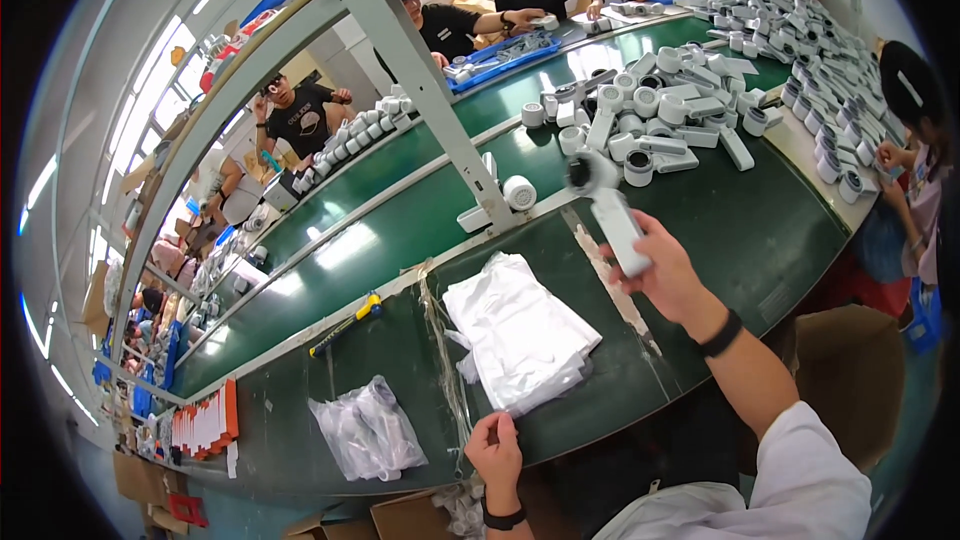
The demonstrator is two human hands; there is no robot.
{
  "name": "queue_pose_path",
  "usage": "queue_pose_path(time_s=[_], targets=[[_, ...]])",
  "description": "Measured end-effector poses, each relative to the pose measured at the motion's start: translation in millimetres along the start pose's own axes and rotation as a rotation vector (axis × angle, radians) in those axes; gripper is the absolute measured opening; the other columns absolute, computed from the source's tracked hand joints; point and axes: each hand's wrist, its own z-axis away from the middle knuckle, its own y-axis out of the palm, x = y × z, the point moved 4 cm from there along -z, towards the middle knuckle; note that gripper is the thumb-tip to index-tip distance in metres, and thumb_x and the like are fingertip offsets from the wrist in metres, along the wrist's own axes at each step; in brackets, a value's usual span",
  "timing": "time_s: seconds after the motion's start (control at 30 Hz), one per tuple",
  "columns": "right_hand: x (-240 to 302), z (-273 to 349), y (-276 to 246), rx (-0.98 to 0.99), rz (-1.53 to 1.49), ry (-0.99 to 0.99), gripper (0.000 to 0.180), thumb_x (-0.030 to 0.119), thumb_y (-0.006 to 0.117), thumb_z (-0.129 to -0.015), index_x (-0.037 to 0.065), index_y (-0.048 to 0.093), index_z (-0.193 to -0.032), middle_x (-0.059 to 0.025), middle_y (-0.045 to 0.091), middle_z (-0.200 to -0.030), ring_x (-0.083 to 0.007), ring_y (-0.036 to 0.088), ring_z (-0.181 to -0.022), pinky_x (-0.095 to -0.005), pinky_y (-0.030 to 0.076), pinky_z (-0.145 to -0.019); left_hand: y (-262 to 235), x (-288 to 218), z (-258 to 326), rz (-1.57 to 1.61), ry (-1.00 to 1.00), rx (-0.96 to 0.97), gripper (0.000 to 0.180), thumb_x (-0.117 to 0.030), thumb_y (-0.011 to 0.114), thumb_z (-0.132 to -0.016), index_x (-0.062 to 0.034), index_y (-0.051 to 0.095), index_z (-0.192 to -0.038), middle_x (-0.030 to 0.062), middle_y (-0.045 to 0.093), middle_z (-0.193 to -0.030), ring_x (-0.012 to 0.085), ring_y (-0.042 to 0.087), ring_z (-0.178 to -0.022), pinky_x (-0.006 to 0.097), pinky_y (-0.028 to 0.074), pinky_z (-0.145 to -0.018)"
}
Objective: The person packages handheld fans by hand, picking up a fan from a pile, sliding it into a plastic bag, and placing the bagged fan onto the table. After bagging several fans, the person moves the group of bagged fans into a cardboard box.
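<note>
Got a round-headed handheld device [618, 228] in my right hand [664, 272], centre-right; left hand [496, 452] curled by white plastic bags [520, 330], bottom centre, can't tell if pinching.

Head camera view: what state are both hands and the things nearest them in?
White plastic handheld device with round head: raised, partly blurred
Right hand: closed around it
Left hand: fingers curled, contact unclear
Glossy white plastic stack: flat, edges uneven
Clear plastic bundle: crumpled
Yellow-and-black cutter: lying down, blade unclear
</note>
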Motion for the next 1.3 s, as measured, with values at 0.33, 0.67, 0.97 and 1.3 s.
queue_pose_path(time_s=[0.33,0.67,0.97,1.3], targets=[[-44.9,117.4,-31.6,0.105,0.094,0.115,0.042,-0.001,0.062,-0.073,0.001,0.049,-0.114,-0.0167,0.063,-0.079,-0.0244,0.062,-0.057,-0.0335,0.051,-0.053,54.1,-90.1,-13.3,-0.626,0.641,0.259,0.022,-0.013,0.077,-0.075,-0.0044,0.068,-0.092,0.0118,0.064,-0.094,0.0317,0.058,-0.089,0.038,0.047,-0.077],[-62.6,135.8,-23.2,0.123,0.146,0.230,0.033,0.001,0.067,-0.078,0.000,0.053,-0.108,-0.0101,0.064,-0.077,-0.0173,0.061,-0.058,-0.0300,0.050,-0.053,68.7,-75.5,-32.6,-0.707,0.619,0.346,0.011,-0.013,0.071,-0.081,-0.0037,0.068,-0.087,0.0125,0.063,-0.086,0.0323,0.058,-0.082,0.039,0.046,-0.072],[-68.6,138.9,-21.2,0.155,0.193,0.242,0.031,0.002,0.067,-0.081,0.000,0.052,-0.107,-0.0125,0.065,-0.078,-0.0191,0.063,-0.059,-0.0311,0.050,-0.054,67.9,-80.5,-34.7,-0.599,0.576,0.252,0.010,-0.009,0.065,-0.086,0.0000,0.065,-0.090,0.0158,0.064,-0.086,0.0349,0.060,-0.080,0.038,0.047,-0.070],[-77.5,142.9,-11.0,0.065,0.165,0.124,0.038,0.001,0.075,-0.078,0.002,0.053,-0.109,-0.0082,0.065,-0.092,-0.0140,0.063,-0.067,-0.0284,0.051,-0.056,88.6,-77.5,0.2,0.068,0.065,0.388,0.017,-0.014,0.064,-0.094,0.0029,0.066,-0.095,0.0031,0.065,-0.076,0.0086,0.058,-0.065,0.021,0.045,-0.059]])
